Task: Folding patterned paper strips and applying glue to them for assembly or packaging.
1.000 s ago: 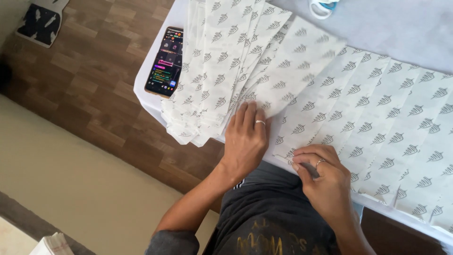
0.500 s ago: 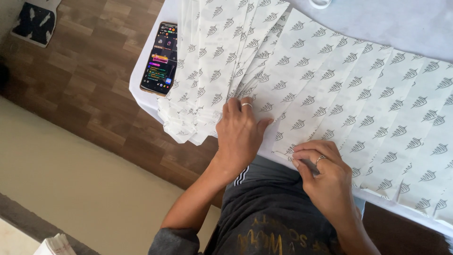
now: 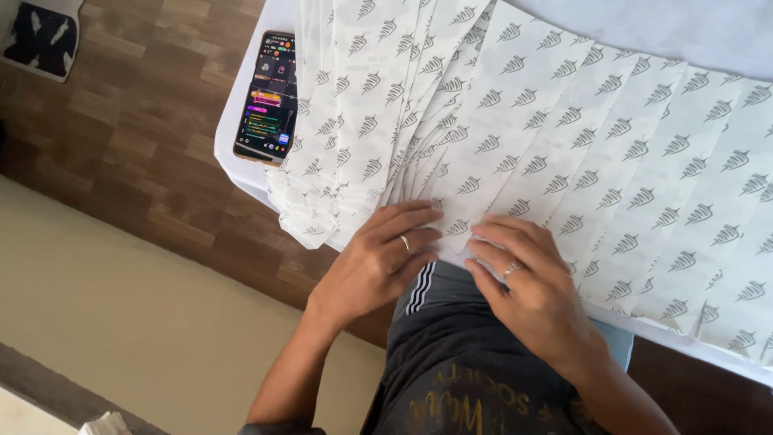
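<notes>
- Left hand (image 3: 378, 262): open, fingers spread and flat, their tips pressing the near edge of the fanned paper sheets (image 3: 564, 153); a ring on one finger.
- Right hand (image 3: 527, 286): open, fingers slightly curled, tips resting on the same near edge just right of the left hand; also ringed.
- Paper sheets: thin, white, rectangular, printed with repeated grey leaf-like marks, overlapped in a fan across the white table (image 3: 241, 165).
- Smartphone (image 3: 267, 98): glossy, screen lit, lying at the far left beside the sheets.

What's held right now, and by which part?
Nothing gripped. The left hand and right hand lie flat on the near edges of the sheets.
</notes>
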